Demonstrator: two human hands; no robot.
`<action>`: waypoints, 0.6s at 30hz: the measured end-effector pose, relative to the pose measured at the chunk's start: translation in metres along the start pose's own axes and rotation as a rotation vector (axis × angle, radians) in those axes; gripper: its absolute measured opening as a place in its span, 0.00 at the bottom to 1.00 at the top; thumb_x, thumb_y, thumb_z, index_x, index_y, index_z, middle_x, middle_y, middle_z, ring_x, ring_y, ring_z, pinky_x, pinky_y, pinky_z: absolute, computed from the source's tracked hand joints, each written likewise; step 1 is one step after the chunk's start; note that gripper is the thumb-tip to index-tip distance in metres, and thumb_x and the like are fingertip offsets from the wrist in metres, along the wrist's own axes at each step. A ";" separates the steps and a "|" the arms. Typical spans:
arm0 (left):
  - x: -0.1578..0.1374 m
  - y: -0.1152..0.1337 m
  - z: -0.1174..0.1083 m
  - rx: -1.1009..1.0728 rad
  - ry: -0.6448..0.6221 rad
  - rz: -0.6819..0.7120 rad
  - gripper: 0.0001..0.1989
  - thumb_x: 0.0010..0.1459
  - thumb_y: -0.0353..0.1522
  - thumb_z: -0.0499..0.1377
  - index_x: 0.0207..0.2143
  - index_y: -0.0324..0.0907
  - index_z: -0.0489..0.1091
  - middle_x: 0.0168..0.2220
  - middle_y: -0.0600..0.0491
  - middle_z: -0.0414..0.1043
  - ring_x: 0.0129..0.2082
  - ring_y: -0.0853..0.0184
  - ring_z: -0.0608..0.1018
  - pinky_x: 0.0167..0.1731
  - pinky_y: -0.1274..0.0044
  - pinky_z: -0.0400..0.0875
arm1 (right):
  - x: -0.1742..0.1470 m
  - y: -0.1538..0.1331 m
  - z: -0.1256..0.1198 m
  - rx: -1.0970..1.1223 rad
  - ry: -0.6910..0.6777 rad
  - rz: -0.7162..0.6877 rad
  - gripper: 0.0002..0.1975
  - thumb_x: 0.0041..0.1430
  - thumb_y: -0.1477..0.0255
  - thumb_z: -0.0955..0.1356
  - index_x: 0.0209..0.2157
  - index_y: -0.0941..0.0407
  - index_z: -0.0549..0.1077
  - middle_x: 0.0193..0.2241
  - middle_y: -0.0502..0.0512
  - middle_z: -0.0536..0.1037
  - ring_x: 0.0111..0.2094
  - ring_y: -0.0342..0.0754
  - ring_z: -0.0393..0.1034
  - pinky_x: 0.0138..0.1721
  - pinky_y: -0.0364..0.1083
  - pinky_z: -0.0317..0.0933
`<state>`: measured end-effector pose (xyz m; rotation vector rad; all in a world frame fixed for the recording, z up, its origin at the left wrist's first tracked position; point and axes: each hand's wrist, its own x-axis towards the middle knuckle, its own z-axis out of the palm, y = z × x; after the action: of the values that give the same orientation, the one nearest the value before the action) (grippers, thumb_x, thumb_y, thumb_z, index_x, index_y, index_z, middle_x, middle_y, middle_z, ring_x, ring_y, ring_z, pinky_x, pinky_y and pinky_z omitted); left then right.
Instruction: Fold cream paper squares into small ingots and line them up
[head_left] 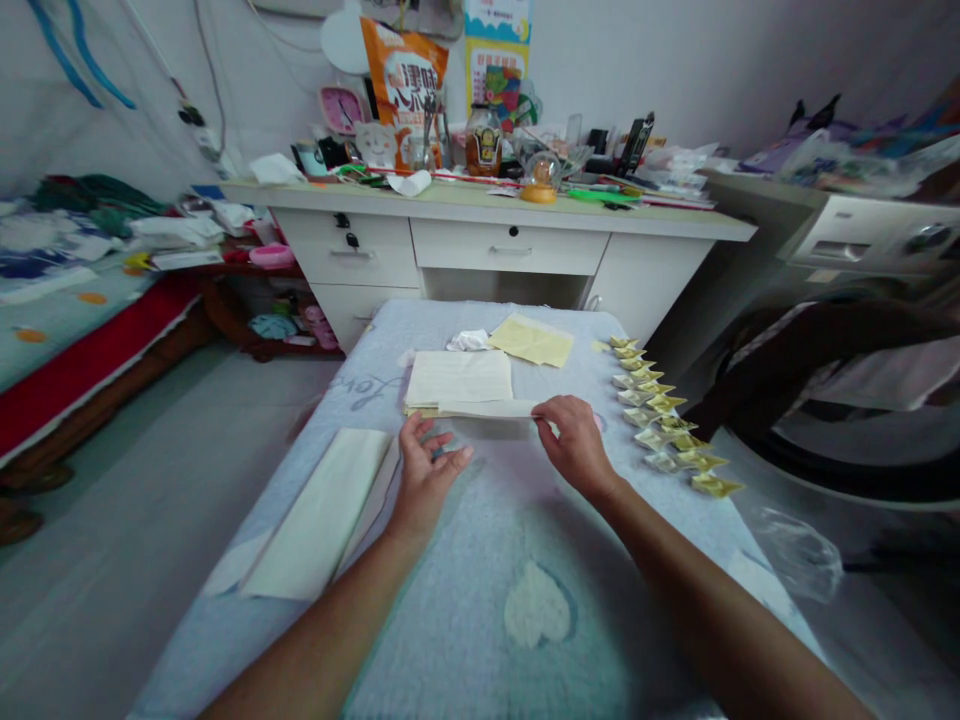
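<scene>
My right hand (574, 440) pinches the right end of a narrow pale strip of paper (487, 408), which stretches left along the front edge of a stack of cream paper sheets (459, 376). My left hand (431, 470) is by the stack's front left corner, fingers apart and palm turned inward, holding nothing. Behind the stack lie a crumpled white paper (470, 341) and some yellow sheets (532, 340). Folded pale paper (322, 515) rests to the left of my left hand. Along the right side stand several small folded paper boats (664, 404), yellow and whitish.
A blue cloth with heart prints (480, 620) covers the table. Beyond it stands a white desk (510, 245) crowded with a snack bag (405, 90), a jar (484, 142) and other items. A washing machine (862, 235) is at right, a bed (90, 350) at left.
</scene>
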<state>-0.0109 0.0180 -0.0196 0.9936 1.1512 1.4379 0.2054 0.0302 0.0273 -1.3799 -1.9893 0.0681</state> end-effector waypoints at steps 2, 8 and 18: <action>0.000 -0.001 0.000 -0.002 -0.007 -0.015 0.40 0.43 0.35 0.69 0.55 0.55 0.51 0.58 0.51 0.52 0.52 0.65 0.67 0.47 0.71 0.69 | -0.011 0.004 -0.009 0.210 0.009 0.149 0.06 0.59 0.74 0.64 0.34 0.56 0.74 0.31 0.54 0.76 0.34 0.48 0.67 0.39 0.46 0.59; -0.001 0.004 0.000 0.034 -0.182 -0.050 0.28 0.50 0.39 0.65 0.53 0.48 0.62 0.58 0.48 0.60 0.59 0.59 0.63 0.54 0.66 0.63 | -0.035 0.001 -0.013 0.875 -0.065 0.559 0.09 0.53 0.64 0.70 0.31 0.56 0.73 0.26 0.49 0.74 0.28 0.44 0.66 0.30 0.43 0.59; -0.002 0.011 0.006 0.013 -0.233 -0.017 0.25 0.50 0.39 0.66 0.50 0.44 0.65 0.52 0.47 0.69 0.53 0.61 0.70 0.50 0.69 0.67 | -0.045 -0.014 0.004 1.299 -0.073 0.762 0.15 0.47 0.62 0.74 0.35 0.54 0.73 0.33 0.52 0.80 0.30 0.46 0.73 0.34 0.45 0.67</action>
<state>-0.0067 0.0164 -0.0071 1.1255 0.9975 1.2650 0.2002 -0.0125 0.0068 -1.0625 -0.8863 1.4564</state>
